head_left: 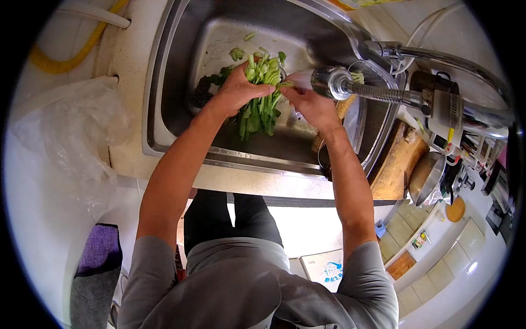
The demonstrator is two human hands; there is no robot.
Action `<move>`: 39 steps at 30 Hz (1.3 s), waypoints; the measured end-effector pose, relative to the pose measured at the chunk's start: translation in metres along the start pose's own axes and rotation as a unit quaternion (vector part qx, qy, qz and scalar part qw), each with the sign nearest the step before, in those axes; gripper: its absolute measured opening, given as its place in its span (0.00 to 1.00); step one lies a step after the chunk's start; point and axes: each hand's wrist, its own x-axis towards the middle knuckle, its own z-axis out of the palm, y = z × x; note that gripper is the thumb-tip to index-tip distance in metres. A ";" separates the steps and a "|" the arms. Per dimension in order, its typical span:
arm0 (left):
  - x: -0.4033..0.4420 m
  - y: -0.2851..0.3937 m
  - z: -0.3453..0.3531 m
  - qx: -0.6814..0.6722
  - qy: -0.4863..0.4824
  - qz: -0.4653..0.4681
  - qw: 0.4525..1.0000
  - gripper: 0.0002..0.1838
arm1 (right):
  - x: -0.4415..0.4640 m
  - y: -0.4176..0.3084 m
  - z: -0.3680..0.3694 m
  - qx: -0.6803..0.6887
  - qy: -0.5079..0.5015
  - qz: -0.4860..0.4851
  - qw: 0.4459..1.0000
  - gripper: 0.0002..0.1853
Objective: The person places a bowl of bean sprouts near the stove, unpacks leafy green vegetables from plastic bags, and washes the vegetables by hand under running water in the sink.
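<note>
A bunch of leafy greens (pixel 262 104) hangs over the steel sink (pixel 219 38), stalks toward the far side and leaves toward me. My left hand (pixel 239 89) is closed round it from the left. On the right side of the bunch, my right hand (pixel 313 105) pinches a pale green stalk (pixel 286 84) between thumb and fingers. Part of the right hand is behind the faucet head (pixel 330 82). Loose green pieces (pixel 236 54) lie on the sink floor, and dark leafy matter (pixel 204 92) is by the left wall.
The faucet's metal hose (pixel 383 93) reaches in from the right above the sink. Right of the sink are a wooden cutting board (pixel 399 164) and a metal bowl (pixel 429 178). A clear plastic bag (pixel 71 137) hangs at the left, below a yellow hose (pixel 60 67).
</note>
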 end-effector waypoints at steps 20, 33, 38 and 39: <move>0.025 0.018 0.010 0.257 -0.052 0.057 0.963 0.38 | 0.017 0.053 0.011 0.419 -0.002 0.136 0.898 0.08; 0.046 0.032 0.027 0.118 -0.073 0.069 0.988 0.34 | 0.030 0.035 -0.013 0.725 0.087 0.283 0.622 0.20; 0.039 0.030 0.031 -0.119 -0.069 -0.011 0.990 0.23 | 0.017 0.022 -0.009 0.755 0.015 0.202 0.623 0.18; 0.038 0.029 0.029 -0.150 -0.062 -0.025 0.986 0.18 | 0.017 0.023 -0.011 0.768 -0.058 0.174 0.613 0.19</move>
